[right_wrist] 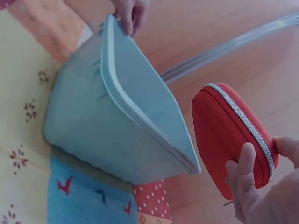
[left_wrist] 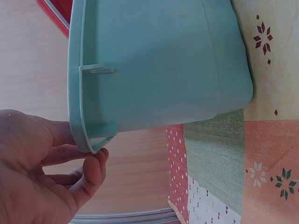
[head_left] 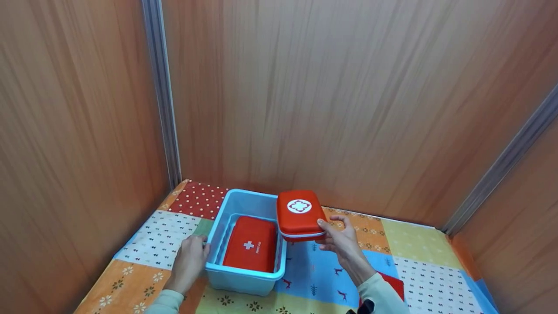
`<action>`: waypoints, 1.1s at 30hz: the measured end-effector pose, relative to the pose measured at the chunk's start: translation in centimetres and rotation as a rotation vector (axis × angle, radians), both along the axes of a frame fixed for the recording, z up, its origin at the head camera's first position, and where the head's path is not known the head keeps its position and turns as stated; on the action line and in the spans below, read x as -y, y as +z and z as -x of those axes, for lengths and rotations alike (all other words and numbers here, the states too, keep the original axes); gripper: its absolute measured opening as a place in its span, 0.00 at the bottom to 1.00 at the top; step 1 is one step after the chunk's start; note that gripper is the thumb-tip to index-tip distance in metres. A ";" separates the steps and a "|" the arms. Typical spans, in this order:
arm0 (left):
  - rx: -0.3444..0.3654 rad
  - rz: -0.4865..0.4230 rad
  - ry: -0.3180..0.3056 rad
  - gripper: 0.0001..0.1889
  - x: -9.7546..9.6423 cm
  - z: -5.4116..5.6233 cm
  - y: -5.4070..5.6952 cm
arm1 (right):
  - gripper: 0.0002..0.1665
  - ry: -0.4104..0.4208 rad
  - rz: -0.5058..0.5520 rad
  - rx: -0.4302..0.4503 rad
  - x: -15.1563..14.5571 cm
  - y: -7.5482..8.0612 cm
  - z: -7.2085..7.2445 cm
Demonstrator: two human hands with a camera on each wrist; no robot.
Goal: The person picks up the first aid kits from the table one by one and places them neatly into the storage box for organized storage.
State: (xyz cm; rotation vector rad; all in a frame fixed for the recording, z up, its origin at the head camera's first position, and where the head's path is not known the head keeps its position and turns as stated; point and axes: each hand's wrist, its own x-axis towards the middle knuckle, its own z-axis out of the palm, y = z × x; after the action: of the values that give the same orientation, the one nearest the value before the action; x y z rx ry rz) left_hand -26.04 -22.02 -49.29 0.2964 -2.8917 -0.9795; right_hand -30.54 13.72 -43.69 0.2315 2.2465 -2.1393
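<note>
My right hand [head_left: 344, 244] pinches a red zippered first aid case [head_left: 300, 213] by its near right corner, thumb on top and fingers below. The case has a white round emblem and is held up beside the right rim of a light blue plastic bin [head_left: 244, 281]. In the right wrist view its silver zipper [right_wrist: 243, 121] runs along the side. Another red first aid case [head_left: 250, 244], marked with a white cross, lies inside the bin. My left hand [head_left: 189, 261] grips the bin's left rim; the left wrist view shows the fingers [left_wrist: 91, 175] at the rim's corner.
A red flat thing [head_left: 394, 285] lies on the cloth, partly hidden under my right forearm. A patchwork-patterned cloth [head_left: 431, 274] covers the table. Wood-grain panels [head_left: 348, 100] with metal corner strips [head_left: 161, 87] stand at the back and both sides.
</note>
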 end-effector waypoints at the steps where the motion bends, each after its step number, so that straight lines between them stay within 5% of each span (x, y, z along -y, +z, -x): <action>1: 0.000 -0.003 -0.001 0.20 0.0 0.0 0.0 | 0.36 0.008 -0.001 -0.003 0.3 0.0 0.0; 16: -0.053 -0.020 0.011 0.20 -0.2 -0.6 -0.1 | 0.35 0.123 -0.057 -0.019 4.7 -0.4 -0.2; 33: -0.020 -0.020 -0.004 0.19 0.0 -0.1 -0.1 | 0.31 0.169 -0.250 -0.014 9.7 -1.5 -0.7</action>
State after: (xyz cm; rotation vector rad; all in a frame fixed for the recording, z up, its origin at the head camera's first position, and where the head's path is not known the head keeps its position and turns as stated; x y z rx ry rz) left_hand -25.89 -22.06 -49.34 0.2803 -2.8678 -1.0072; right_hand -29.81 4.03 -45.18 0.0297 2.4405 -1.7848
